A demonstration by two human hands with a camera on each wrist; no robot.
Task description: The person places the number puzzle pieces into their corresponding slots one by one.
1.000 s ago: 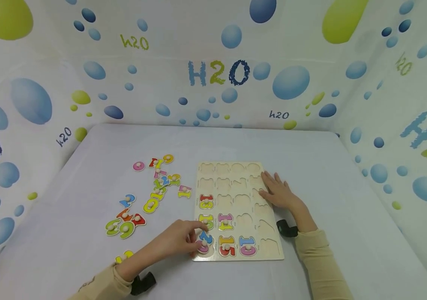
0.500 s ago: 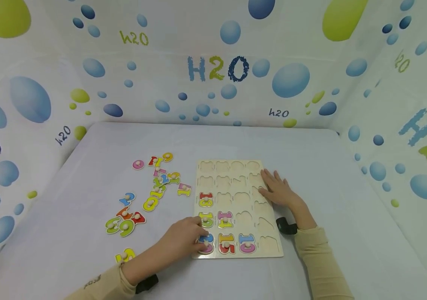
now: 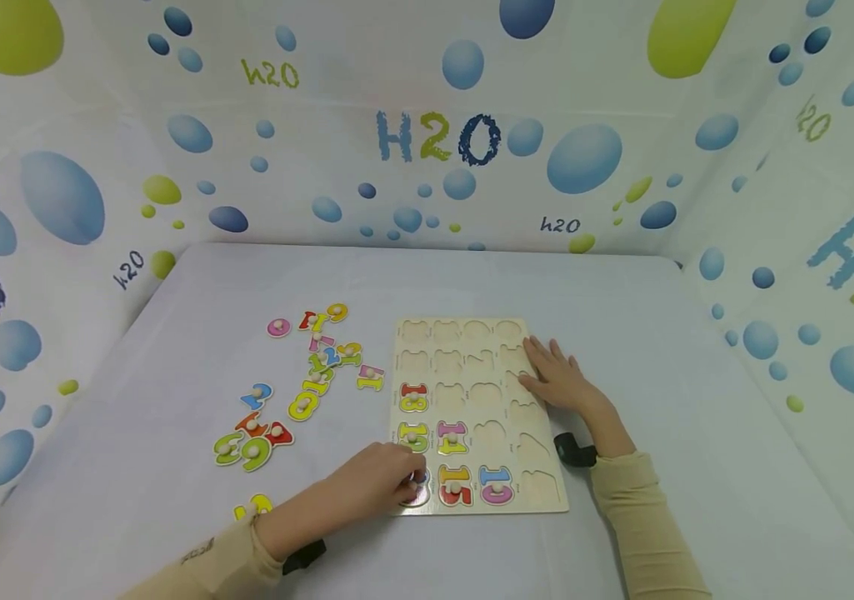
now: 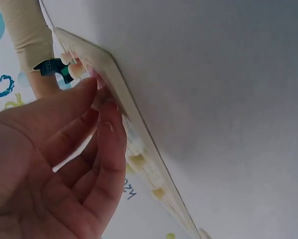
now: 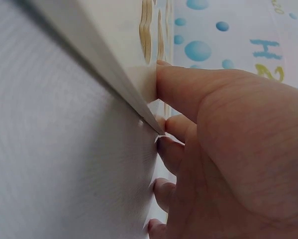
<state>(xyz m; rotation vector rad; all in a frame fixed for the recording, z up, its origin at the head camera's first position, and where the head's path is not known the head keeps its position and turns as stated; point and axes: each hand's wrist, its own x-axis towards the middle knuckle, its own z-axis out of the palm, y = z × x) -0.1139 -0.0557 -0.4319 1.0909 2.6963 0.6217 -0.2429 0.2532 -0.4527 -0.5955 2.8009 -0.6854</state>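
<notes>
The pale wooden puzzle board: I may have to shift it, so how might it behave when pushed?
The pale wooden board looks stiff, its edges straight. Lying flat and thin, it would probably slide, not tip. The red-and-yellow 18, seemingly recessed, should travel along.

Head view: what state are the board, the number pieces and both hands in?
Puzzle board: lying flat, partly filled
Left hand: pinching at the corner piece
Corner piece: mostly covered; seating unclear
Right hand: fingers spread, resting on board's right edge
Placed pieces: lying in recesses
Loose pieces: scattered, some overlapping
</notes>
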